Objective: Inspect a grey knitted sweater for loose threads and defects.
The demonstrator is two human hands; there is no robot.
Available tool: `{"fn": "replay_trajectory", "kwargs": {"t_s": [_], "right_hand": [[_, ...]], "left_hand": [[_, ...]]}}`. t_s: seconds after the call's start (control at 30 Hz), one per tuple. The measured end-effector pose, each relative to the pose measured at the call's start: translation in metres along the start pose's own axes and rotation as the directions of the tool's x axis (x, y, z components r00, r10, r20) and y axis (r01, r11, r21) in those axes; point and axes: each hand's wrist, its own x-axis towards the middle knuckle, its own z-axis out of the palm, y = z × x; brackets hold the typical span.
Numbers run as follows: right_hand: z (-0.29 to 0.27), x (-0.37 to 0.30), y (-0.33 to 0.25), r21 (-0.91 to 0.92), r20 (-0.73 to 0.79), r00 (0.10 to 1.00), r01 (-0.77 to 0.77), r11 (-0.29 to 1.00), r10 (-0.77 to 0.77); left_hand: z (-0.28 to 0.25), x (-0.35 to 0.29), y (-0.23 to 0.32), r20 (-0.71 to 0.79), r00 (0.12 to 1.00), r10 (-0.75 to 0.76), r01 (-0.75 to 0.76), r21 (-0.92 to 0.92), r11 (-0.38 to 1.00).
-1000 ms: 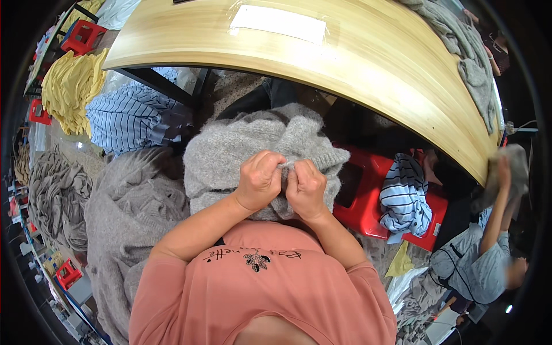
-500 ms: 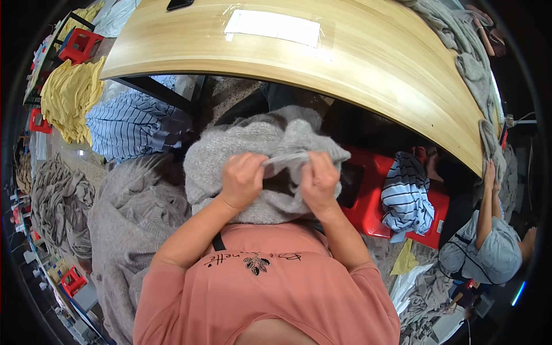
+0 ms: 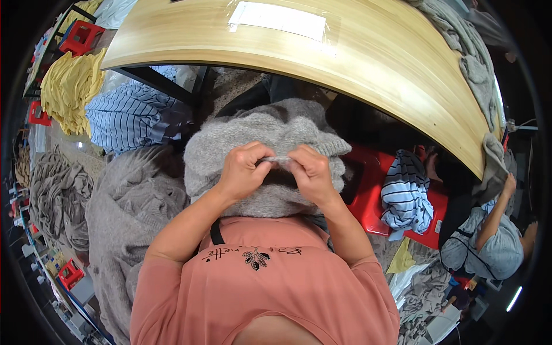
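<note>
A fuzzy grey knit garment (image 3: 221, 150) lies bunched across my lap, just below the table's near edge. My left hand (image 3: 246, 168) pinches part of its edge between thumb and fingers. Close beside it, my right hand (image 3: 310, 171) grips the same edge, and a short strip of knit is stretched between the two. Under the hands a dark opening shows in the cloth. The garment's full shape is lost in the folds.
A wooden table (image 3: 368, 57) with a taped white sheet (image 3: 278, 20) spans ahead. Right of me, a striped garment (image 3: 407, 195) lies on red stools (image 3: 368, 190); beyond, a co-worker (image 3: 489, 236) handles grey cloth. Grey knits (image 3: 135, 213), striped cloth (image 3: 129, 121) and yellow cloth (image 3: 72, 92) lie left.
My hands have come closer together, and the raised flap of knit between them is now a short, low strip. The co-worker at right has lifted a piece of grey cloth.
</note>
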Motion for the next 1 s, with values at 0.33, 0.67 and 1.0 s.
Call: {"fn": "replay_trajectory", "kwargs": {"t_s": [0.33,0.67,1.0], "right_hand": [[0.001,-0.006,-0.006,0.28,0.031,0.986,-0.164,0.946,0.161],[0.0,0.001,-0.002,0.219,0.054,0.994,-0.1,0.971,0.09],[0.015,-0.004,0.001,0.298,-0.12,0.97,-0.169,0.939,0.213]], "left_hand": [[0.004,0.0,-0.006,0.114,0.992,-0.062,0.075,-0.11,0.991],[-0.003,-0.001,-0.004,0.3,0.911,-0.284,0.388,-0.389,0.835],[0.002,-0.002,-0.001,0.307,0.895,-0.324,0.445,-0.562,0.697]]}}
